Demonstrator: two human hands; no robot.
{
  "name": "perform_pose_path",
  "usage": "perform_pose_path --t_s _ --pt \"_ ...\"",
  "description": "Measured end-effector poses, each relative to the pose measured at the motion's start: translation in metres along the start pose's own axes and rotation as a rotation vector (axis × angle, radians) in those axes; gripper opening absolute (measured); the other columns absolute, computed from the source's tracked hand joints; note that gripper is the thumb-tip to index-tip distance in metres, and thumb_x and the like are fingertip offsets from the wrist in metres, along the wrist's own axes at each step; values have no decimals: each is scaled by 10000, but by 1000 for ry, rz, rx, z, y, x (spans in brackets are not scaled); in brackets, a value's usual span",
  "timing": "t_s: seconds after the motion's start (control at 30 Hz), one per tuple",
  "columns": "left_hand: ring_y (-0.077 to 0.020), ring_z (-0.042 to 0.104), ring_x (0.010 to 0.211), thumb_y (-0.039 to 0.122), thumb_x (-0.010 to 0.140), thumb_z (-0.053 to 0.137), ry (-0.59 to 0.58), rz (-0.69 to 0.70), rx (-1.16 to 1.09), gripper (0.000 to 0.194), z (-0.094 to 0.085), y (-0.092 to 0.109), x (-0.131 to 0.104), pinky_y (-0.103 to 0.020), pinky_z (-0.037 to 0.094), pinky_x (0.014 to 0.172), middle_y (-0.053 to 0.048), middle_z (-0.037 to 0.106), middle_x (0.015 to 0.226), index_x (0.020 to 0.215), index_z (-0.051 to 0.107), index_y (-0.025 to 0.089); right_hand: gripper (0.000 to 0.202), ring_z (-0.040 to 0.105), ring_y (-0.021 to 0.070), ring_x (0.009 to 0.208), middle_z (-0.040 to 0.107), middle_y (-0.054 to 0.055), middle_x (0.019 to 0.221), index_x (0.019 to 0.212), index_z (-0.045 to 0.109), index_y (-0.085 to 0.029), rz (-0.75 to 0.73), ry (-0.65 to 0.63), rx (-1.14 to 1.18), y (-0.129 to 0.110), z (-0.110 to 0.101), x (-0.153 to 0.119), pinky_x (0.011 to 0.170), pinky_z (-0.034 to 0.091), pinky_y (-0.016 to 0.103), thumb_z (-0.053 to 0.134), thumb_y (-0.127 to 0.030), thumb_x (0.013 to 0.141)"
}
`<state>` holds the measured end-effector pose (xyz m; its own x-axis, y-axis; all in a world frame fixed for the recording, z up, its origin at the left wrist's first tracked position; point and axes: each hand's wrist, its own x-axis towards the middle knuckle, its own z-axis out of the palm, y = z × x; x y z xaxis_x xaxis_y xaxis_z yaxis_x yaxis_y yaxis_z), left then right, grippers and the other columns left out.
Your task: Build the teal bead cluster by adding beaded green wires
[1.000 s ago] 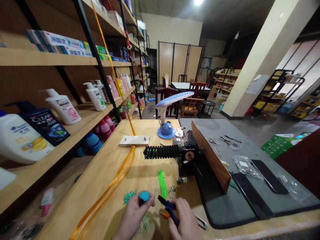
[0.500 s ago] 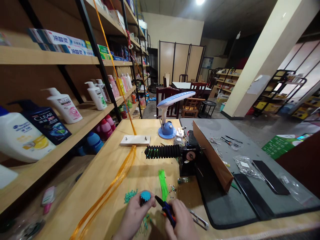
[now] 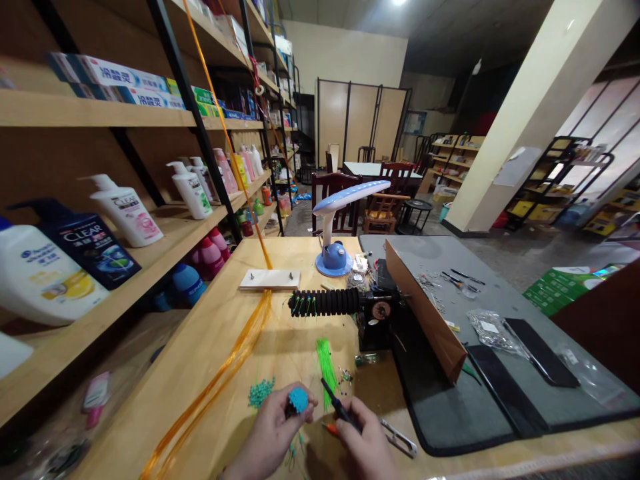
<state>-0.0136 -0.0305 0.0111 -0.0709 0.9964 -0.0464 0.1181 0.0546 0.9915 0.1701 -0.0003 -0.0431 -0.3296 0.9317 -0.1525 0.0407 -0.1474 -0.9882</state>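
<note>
Gripping round teal bead ball (image 3: 299, 399), left hand (image 3: 270, 437)

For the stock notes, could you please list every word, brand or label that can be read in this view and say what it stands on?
"CLEAR": dark pump bottle on the lower left shelf.
"CLEAR": white pump bottle beside it.
"冷酸灵": toothpaste boxes on the upper shelf.
Logo on the white-and-yellow bottle: blurred.
Labels on the farther bottles and the green box: too small.
</note>
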Motion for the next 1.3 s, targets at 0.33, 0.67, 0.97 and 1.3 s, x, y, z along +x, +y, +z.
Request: perform_pose_path --t_s 0.33,0.67,0.97,1.3 --pt "-216 614 673 495 803 685 -6 18 27 324 5 -5 -3 -292 471 655 -40 655 655 720 680 181 316 244 56 416 385 -105 501 690 537 -202 292 0 410 4 14 3 411 152 195 749 -420 604" --pt "-245 679 759 442 816 668 71 33 96 276 18 -10 -5 -306 507 716 -66 752 787 897 740 189 171 642 202 777 674 37 850 966 620 -194 -363 60 -491 -12 -27 -18 718 476 265 563 -202 805" --pt "-193 545 564 440 788 687 115 72 113 272 25 12 -10 -264 409 548 -16 598 559 665 700 198 194 642 225 787 655 65 891 1063 563 -207 -577 207 -954 -13 -67 -29 687 500 299 546 -216 869" --pt "-185 525 539 604 698 723 164 -82 6 432 21 2 -11 -284 423 530 -14 612 595 758 729 176 303 561 331 1086 647 141 1125 1174 576 -175 -664 464 -1416 10 -136 -24 893 436 447 598 -261 884"
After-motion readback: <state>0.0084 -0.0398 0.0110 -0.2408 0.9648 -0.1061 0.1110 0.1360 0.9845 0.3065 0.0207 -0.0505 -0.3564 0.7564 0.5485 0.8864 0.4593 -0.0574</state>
